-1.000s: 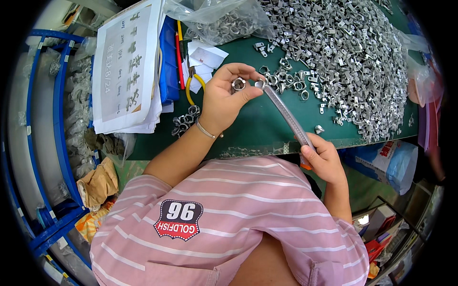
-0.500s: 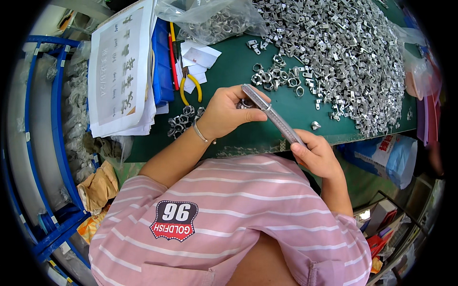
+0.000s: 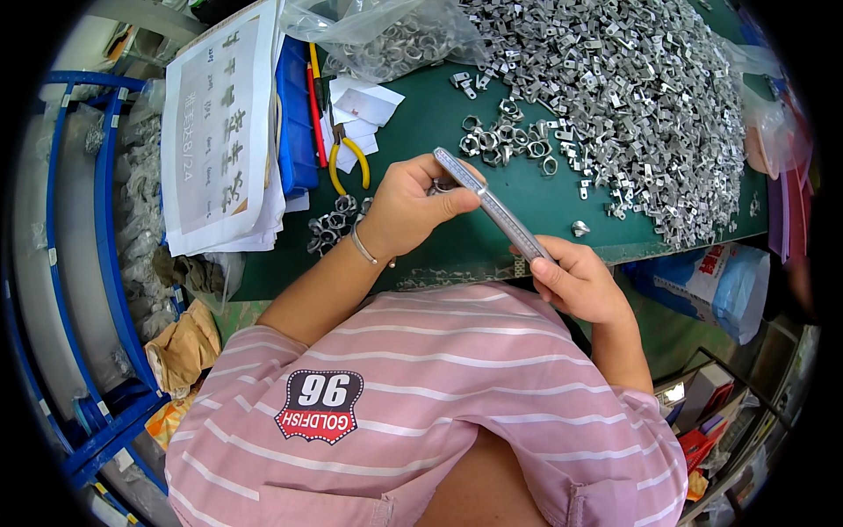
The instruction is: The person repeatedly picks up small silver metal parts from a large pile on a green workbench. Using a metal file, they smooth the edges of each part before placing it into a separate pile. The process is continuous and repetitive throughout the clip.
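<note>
My right hand (image 3: 578, 283) is closed around the lower end of a ring mandrel (image 3: 507, 221), a grey metal stick with scale markings, held aslant over the table's near edge. A thin metal ring (image 3: 482, 190) appears to sit around the stick, at my left thumb tip. My left hand (image 3: 408, 206) is curled, its thumb pressed near that ring and its fingers behind the stick. Further metal rings (image 3: 441, 186) show partly in its grasp; the fingers hide the rest. Loose metal rings (image 3: 505, 140) lie beyond the stick, and another cluster (image 3: 330, 230) is beside my left wrist.
A large heap of small metal clips (image 3: 632, 97) covers the green table's (image 3: 421, 110) right side. Yellow-handled pliers (image 3: 350, 158), a red pen (image 3: 317, 114) and paper slips lie left of centre. Stacked sheets (image 3: 219, 132), a blue bin (image 3: 297, 123) and a clear bag of rings (image 3: 404, 39) stand around them.
Both hands and the mandrel have shifted slightly left and up. The grip of each hand looks the same.
</note>
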A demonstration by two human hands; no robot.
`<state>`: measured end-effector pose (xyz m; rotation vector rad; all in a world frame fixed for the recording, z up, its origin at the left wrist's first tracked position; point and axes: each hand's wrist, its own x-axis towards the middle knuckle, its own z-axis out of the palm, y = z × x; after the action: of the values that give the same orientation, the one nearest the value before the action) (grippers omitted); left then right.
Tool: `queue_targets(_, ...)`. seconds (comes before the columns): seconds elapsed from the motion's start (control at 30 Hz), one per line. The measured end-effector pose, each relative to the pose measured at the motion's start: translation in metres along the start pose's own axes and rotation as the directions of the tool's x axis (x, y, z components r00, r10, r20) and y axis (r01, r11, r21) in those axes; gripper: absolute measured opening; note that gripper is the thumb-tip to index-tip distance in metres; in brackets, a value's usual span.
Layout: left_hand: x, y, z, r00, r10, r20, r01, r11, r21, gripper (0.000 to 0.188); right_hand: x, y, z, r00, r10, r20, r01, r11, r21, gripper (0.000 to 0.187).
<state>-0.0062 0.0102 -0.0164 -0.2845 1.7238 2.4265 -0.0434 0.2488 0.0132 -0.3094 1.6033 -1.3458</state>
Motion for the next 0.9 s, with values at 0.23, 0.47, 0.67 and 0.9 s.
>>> queue_targets(0.23, 0.003, -0.001, -0.008, 1.0, 0.004, 0.022, 0.001, 0.974, -0.225, 0.025, 0.0, 0.004, 0.0, 1.0, -0.022, -0.013, 0.021, 1.0, -0.019, 0.026)
queue_targets(0.47, 0.001, -0.003, 0.001, 0.988, 0.129, 0.086, -0.142, 0.975, 0.17, 0.024, -0.004, 0.011, -0.001, 0.997, -0.06, -0.038, 0.059, 0.998, -0.026, 0.029)
queue_targets(0.67, 0.029, 0.024, -0.034, 0.966, 0.113, -0.231, -0.209, 0.869, -0.449, 0.012, -0.015, 0.03, -0.02, 0.964, -0.006, -0.264, 0.064, 0.975, 0.214, 0.032)
queue_targets(0.9, 0.044, 0.001, -0.006, 0.951, 0.304, -0.059, -0.106, 0.499, 0.86, 0.023, -0.011, 0.016, -0.015, 0.972, -0.053, -0.229, 0.083, 0.989, 0.123, 0.032)
